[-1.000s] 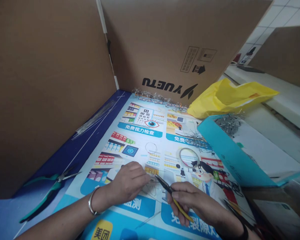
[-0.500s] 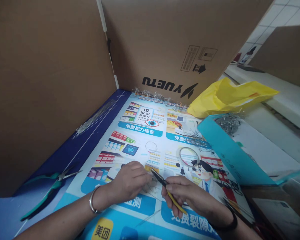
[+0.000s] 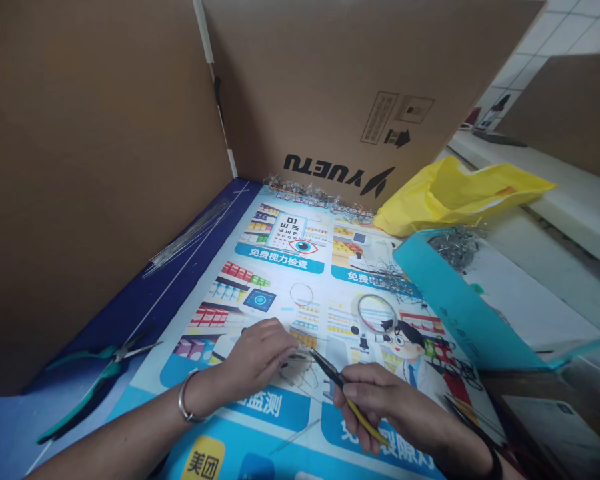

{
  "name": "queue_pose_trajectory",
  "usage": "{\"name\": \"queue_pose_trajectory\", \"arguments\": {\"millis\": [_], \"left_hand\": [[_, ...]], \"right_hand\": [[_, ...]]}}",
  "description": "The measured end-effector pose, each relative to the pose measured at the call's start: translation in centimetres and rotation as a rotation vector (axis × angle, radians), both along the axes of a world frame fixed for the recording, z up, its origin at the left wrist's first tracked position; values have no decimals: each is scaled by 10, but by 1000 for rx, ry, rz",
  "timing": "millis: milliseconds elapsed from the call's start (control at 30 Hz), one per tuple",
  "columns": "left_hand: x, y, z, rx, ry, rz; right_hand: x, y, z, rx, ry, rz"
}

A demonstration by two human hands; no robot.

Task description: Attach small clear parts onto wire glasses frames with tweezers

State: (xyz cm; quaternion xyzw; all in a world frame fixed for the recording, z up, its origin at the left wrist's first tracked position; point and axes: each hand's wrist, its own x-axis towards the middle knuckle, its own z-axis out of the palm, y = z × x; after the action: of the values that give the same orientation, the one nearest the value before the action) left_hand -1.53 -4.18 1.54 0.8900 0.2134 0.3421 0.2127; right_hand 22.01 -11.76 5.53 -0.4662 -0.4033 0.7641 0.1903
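My left hand point(image 3: 261, 355) is closed, its fingertips pinching a small piece of bent thin wire point(image 3: 304, 379) low over the printed poster. Wrapped around yellow-handled needle-nose pliers point(image 3: 333, 375) is my right hand point(image 3: 373, 399). The plier tips point up and left, at the wire beside my left fingertips. Whether the jaws grip the wire is too small to tell. Beyond the hands, a coil of wire point(image 3: 359, 319) and a thinner wire ring point(image 3: 300, 295) lie on the poster point(image 3: 280, 320).
Green-handled pliers point(image 3: 107, 373) lie at the left, below a bundle of straight wires point(image 3: 187, 238). Cardboard walls point(image 3: 310, 87) stand behind and left. Twisted wire pieces point(image 3: 320, 193) line the back. At right are a blue box point(image 3: 440, 303) holding wire pieces and a yellow bag point(image 3: 445, 200).
My right hand and the pliers have moved slightly right and down, away from my left fingertips. My left hand stays almost in place, with the bent wire showing more.
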Motion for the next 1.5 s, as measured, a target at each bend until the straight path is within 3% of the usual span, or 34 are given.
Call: {"name": "queue_pose_trajectory", "arguments": {"millis": [400, 900, 1500], "left_hand": [[1, 0, 1, -7, 10, -18], [-1, 0, -4, 112, 62, -31], [-1, -1, -7, 143, 67, -14]], "right_hand": [[-6, -3, -13, -21, 46, -35], [-11, -3, -13, -44, 46, -68], [-15, -7, -15, -29, 95, -116]]}}
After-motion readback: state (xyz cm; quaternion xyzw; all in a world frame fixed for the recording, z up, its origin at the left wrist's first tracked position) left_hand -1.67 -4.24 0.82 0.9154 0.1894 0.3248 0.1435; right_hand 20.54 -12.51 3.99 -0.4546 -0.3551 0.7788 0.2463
